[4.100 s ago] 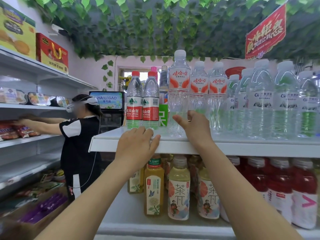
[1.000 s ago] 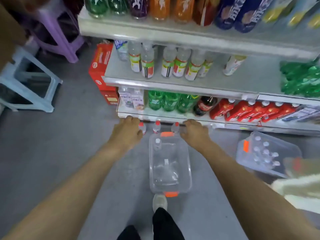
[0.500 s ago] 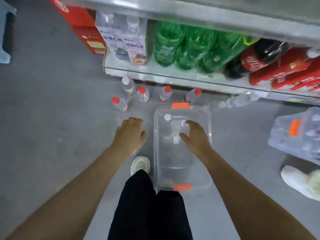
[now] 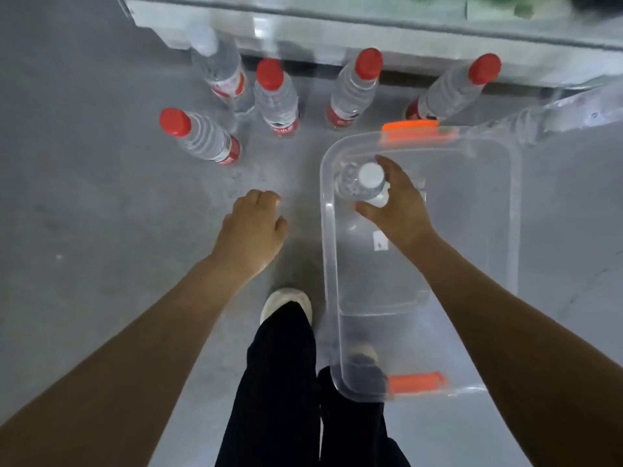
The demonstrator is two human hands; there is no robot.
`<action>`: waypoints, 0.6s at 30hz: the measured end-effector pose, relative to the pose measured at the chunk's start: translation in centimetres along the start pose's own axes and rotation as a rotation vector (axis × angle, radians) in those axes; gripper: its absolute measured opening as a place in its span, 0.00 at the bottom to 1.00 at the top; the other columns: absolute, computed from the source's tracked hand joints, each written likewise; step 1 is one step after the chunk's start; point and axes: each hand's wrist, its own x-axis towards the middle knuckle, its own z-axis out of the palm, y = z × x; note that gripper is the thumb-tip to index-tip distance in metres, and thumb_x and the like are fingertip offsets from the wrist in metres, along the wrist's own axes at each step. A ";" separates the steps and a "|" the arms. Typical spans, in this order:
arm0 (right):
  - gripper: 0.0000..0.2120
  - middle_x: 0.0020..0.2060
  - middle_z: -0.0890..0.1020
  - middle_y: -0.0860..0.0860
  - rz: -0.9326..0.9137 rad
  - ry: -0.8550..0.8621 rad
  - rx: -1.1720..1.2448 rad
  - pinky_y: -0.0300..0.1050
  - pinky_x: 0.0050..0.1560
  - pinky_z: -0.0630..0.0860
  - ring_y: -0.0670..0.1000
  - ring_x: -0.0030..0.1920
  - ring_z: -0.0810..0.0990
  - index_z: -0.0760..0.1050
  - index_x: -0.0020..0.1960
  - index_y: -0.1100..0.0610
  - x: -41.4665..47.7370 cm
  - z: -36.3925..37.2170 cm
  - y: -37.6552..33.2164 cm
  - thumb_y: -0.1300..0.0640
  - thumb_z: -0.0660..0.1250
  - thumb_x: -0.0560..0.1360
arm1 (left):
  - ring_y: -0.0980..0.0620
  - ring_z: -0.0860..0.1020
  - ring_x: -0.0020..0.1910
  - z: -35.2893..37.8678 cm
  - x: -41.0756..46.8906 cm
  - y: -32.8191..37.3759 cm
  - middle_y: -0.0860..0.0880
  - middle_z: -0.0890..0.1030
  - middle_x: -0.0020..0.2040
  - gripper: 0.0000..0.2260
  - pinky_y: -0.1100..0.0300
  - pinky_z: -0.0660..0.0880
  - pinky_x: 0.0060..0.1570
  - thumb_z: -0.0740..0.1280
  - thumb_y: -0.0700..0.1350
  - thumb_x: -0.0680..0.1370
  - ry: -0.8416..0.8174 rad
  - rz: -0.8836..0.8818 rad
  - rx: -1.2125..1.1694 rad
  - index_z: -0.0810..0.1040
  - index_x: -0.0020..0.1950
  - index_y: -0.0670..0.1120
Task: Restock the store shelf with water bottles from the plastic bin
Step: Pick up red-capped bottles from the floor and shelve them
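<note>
A clear plastic bin (image 4: 328, 264) with orange latches sits on the grey floor in front of the shelf base (image 4: 404, 32). Inside it, at the far left corner, one water bottle (image 4: 354, 185) with a white cap stands upright. My right hand (image 4: 401, 210) reaches into the bin, thumb and fingers curled round this bottle's shoulder. My left hand (image 4: 251, 230) hovers over the floor to the left of the bin, fingers loosely curled, holding nothing. The rest of the bin looks bare.
Several red-capped water bottles (image 4: 274, 92) and one white-capped bottle (image 4: 219, 65) stand on the floor between the bin and the shelf base. A second clear bin (image 4: 573, 109) lies at the right edge. My shoe (image 4: 286, 301) and black trouser legs are beside the bin's near end.
The view dropped from the upper shelf to the floor and closed in on the bin. My right hand went from the bin's middle to the white-capped bottle and wrapped round it.
</note>
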 end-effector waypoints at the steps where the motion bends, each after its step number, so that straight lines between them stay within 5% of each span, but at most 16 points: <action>1: 0.37 0.68 0.70 0.51 -0.022 0.018 0.011 0.38 0.67 0.63 0.50 0.67 0.69 0.62 0.72 0.56 0.3 0.4 0.1 0.57 0.76 0.67 | 0.40 0.68 0.62 0.5 0.4 -0.4 0.40 0.71 0.63 0.17 0.48 0.66 0.60 0.60 0.43 0.78 0.005 -0.003 -0.006 0.69 0.67 0.42; 9: 0.37 0.65 0.74 0.53 -0.131 0.077 0.015 0.41 0.67 0.68 0.51 0.65 0.73 0.67 0.69 0.58 0.8 1.2 -0.3 0.57 0.78 0.64 | 0.40 0.67 0.64 2.0 0.8 -1.5 0.39 0.70 0.64 0.17 0.49 0.64 0.63 0.60 0.43 0.78 0.009 -0.040 -0.073 0.69 0.67 0.41; 15: 0.35 0.61 0.78 0.52 -0.022 0.113 0.066 0.48 0.65 0.71 0.52 0.61 0.76 0.71 0.67 0.57 -0.4 -1.4 -1.3 0.52 0.78 0.63 | 0.40 0.66 0.64 -0.1 -0.3 -1.8 0.39 0.70 0.65 0.17 0.50 0.64 0.63 0.60 0.42 0.78 0.064 -0.060 -0.121 0.70 0.66 0.41; 18: 0.33 0.59 0.78 0.50 0.004 0.101 0.094 0.43 0.63 0.72 0.50 0.58 0.76 0.71 0.66 0.55 -2.1 -3.7 -2.8 0.51 0.78 0.64 | 0.40 0.68 0.63 -1.5 -1.1 -1.9 0.38 0.71 0.63 0.16 0.50 0.65 0.62 0.61 0.43 0.78 0.104 -0.068 -0.141 0.71 0.65 0.40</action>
